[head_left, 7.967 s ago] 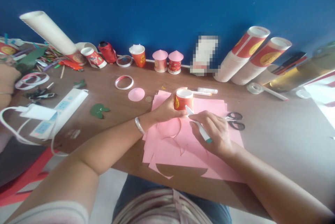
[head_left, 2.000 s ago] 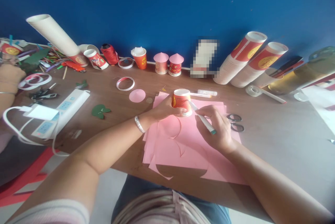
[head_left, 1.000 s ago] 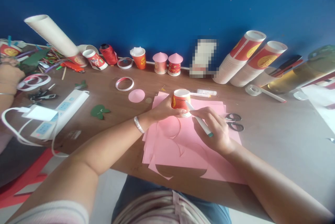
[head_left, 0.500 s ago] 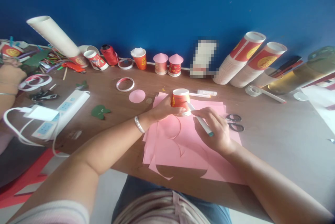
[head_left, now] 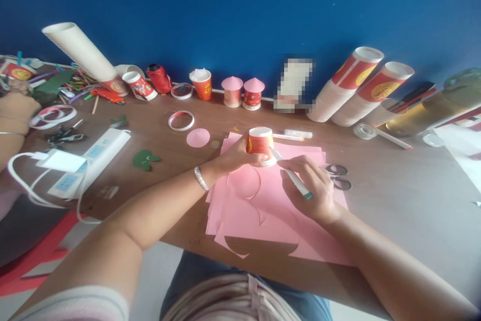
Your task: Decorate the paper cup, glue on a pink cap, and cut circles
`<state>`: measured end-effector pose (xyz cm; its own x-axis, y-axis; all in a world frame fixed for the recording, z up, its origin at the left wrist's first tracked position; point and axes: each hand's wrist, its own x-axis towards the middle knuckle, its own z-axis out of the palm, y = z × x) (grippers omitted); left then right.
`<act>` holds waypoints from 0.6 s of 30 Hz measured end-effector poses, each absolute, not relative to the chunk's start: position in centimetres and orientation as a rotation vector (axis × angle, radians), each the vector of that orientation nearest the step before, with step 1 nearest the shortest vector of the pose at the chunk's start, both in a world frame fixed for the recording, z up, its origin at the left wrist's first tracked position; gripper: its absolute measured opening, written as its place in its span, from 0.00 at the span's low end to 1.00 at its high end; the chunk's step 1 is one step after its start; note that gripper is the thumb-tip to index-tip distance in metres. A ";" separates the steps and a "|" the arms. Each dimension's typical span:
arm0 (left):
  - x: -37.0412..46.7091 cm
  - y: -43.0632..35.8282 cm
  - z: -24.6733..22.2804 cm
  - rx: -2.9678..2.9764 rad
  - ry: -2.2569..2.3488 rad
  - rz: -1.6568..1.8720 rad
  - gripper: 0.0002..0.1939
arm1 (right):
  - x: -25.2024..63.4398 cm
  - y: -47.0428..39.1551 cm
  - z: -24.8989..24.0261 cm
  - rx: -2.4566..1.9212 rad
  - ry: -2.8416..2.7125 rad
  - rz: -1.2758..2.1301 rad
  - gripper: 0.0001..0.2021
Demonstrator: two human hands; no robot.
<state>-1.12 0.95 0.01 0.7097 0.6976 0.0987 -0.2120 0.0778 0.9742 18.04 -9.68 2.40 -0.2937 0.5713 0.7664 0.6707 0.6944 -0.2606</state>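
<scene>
My left hand (head_left: pixel 238 155) is closed around a short red paper cup (head_left: pixel 258 145) with a white rim, held over the pink paper. In my right hand (head_left: pixel 311 181) is a slim white marker (head_left: pixel 298 182) with a teal end, gripped like a pen. Its pointed end meets or nearly meets the right side of the cup; actual contact cannot be made out. Beneath both hands lies a stack of pink paper sheets (head_left: pixel 255 226) with round outlines and curved cuts. Black-handled scissors (head_left: pixel 340 177) rest at the stack's right edge, their blades hidden.
Two small cups with pink cone roofs (head_left: pixel 253 93) stand by the blue wall. Tall paper cup stacks (head_left: pixel 334 95) lean at right, near a tape roll (head_left: pixel 364 131). At left are a power strip (head_left: pixel 90 161), a green cutout (head_left: pixel 146 159) and another person's arm (head_left: pixel 15 115).
The marker's pointed end has shifted slightly up along the cup's side, and my right hand has moved a little rightward. My left hand keeps its hold on the cup.
</scene>
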 end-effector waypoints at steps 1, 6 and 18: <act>-1.1 0.9 0.0 1.324 0.433 0.703 0.20 | 18.0 -9.7 2.4 -0.948 -1.993 -0.135 0.17; -1.0 0.4 0.6 1.344 0.430 0.671 0.17 | 18.0 -9.8 2.0 -0.914 -2.058 -0.129 0.20; -1.0 0.3 0.4 1.349 0.488 0.682 0.19 | 17.9 -9.6 2.0 -0.930 -2.082 -0.154 0.21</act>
<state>-0.98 0.30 0.45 0.7166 0.6945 0.0642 -0.1637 0.0781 0.9834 17.94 -9.65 2.03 -0.3811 0.5624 0.7338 0.6645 0.7185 -0.2055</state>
